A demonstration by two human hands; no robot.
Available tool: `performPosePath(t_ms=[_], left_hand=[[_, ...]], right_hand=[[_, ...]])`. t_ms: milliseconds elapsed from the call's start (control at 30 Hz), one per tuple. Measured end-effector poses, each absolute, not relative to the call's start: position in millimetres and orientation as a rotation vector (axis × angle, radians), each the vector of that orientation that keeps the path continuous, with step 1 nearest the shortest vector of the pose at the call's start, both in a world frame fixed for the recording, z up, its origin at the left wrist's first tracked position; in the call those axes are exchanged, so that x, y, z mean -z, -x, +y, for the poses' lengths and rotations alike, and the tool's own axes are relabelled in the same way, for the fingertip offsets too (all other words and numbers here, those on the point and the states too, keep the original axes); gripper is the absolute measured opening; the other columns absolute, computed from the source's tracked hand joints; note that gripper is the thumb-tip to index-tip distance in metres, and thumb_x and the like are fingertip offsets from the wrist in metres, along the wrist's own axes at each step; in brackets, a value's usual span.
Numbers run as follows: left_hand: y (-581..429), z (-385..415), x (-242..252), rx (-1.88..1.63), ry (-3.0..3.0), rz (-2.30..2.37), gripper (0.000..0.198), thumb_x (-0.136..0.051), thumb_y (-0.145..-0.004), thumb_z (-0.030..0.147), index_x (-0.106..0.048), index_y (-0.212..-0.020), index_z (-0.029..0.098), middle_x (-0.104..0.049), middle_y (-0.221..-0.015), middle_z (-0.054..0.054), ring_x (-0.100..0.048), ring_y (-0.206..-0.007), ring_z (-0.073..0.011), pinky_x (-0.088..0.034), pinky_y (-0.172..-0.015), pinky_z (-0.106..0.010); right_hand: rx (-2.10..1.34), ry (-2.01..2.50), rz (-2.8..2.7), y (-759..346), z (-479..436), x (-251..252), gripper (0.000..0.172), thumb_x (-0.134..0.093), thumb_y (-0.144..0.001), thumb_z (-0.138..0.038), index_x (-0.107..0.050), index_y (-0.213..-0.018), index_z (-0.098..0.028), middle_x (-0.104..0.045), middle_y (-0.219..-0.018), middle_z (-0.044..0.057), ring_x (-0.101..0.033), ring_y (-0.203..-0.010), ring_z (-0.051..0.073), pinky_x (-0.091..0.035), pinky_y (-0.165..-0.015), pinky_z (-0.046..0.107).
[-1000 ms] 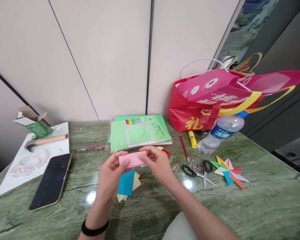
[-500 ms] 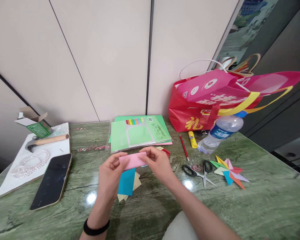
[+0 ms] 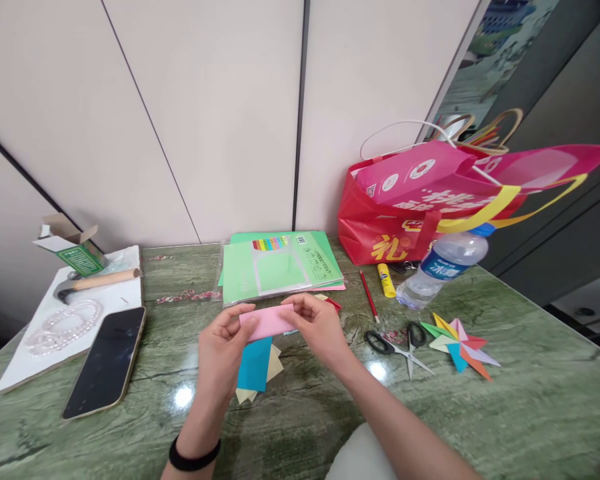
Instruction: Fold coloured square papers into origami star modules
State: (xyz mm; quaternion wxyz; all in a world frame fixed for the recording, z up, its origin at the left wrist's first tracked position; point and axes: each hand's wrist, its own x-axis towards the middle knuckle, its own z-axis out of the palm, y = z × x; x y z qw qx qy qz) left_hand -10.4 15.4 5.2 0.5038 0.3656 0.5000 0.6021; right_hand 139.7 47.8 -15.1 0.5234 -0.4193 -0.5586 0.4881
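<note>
A folded strip of pink paper [image 3: 267, 322] is held above the green marble table [image 3: 530, 413]. My left hand [image 3: 223, 357] pinches its left end and my right hand [image 3: 323, 327] pinches its right end, fingers closed on it. Under the hands lie a blue paper piece [image 3: 254, 365] and a tan folded piece [image 3: 274, 363]. A bit of red paper [image 3: 333, 304] shows behind my right hand. A pack of green coloured paper [image 3: 280, 265] lies just beyond.
Black scissors [image 3: 397, 345], a multicoloured paper star [image 3: 460, 337], a red pencil [image 3: 367, 297], a yellow glue stick [image 3: 385, 279] and a water bottle [image 3: 443, 263] lie to the right. Red and pink bags [image 3: 420, 193] stand behind. Left: phone [image 3: 106, 361], beads [image 3: 63, 327], hammer [image 3: 95, 282], green box [image 3: 73, 250].
Hands and pink paper stay almost still; the fingers shift only slightly along the strip's top edge.
</note>
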Motion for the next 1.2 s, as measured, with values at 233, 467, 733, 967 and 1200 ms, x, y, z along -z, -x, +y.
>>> performPosePath(t_ms=[233,467,733,967,1200], left_hand=[[10.5,15.8,-4.6,-1.461,-0.879,1.231,0.031,-0.077,-0.057,0.026,-0.064,-0.083,0.014,-0.072,-0.062,-0.002,-0.062,-0.051,-0.0114,-0.047,-0.049,-0.018],[10.2,15.6,-4.5,-1.463,-0.867,1.233,0.032,-0.077,-0.055,0.027,-0.064,-0.082,0.015,-0.072,-0.061,-0.002,-0.061,-0.050,-0.0117,-0.046,-0.047,-0.018],[10.5,14.4,-5.0,-1.477,-0.878,1.240,0.033,-0.077,-0.056,0.026,-0.065,-0.084,0.015,-0.071,-0.061,-0.003,-0.062,-0.052,-0.0126,-0.047,-0.049,-0.019],[9.5,14.7,-5.7,-1.467,-0.890,1.262,0.031,-0.077,-0.055,0.028,-0.067,-0.081,0.014,-0.071,-0.060,-0.002,-0.061,-0.051,-0.0130,-0.046,-0.048,-0.020],[7.4,14.5,-9.0,-1.457,-0.888,1.266,0.028,-0.078,-0.053,0.028,-0.067,-0.074,0.014,-0.069,-0.057,-0.001,-0.060,-0.050,-0.0123,-0.046,-0.048,-0.020]], right_hand=[[-1.180,0.993,-1.313,-138.9,47.9,14.4,0.016,-0.066,-0.068,-0.026,-0.062,-0.079,-0.015,-0.053,-0.062,-0.002,-0.051,-0.059,0.011,-0.041,-0.055,0.022],[-1.171,1.009,-1.323,-139.8,48.0,13.3,0.018,-0.065,-0.068,-0.028,-0.062,-0.081,-0.016,-0.051,-0.062,-0.003,-0.050,-0.059,0.011,-0.041,-0.054,0.022],[-1.167,1.007,-1.320,-139.4,47.6,13.3,0.019,-0.066,-0.067,-0.030,-0.062,-0.080,-0.016,-0.054,-0.063,-0.002,-0.052,-0.059,0.012,-0.042,-0.054,0.022],[-1.161,1.001,-1.307,-140.5,48.0,13.3,0.019,-0.067,-0.067,-0.028,-0.062,-0.080,-0.016,-0.057,-0.065,-0.001,-0.054,-0.060,0.012,-0.043,-0.056,0.022],[-1.183,1.009,-1.313,-142.4,50.4,10.3,0.020,-0.067,-0.066,-0.030,-0.060,-0.078,-0.016,-0.058,-0.064,0.000,-0.053,-0.057,0.012,-0.042,-0.052,0.022]])
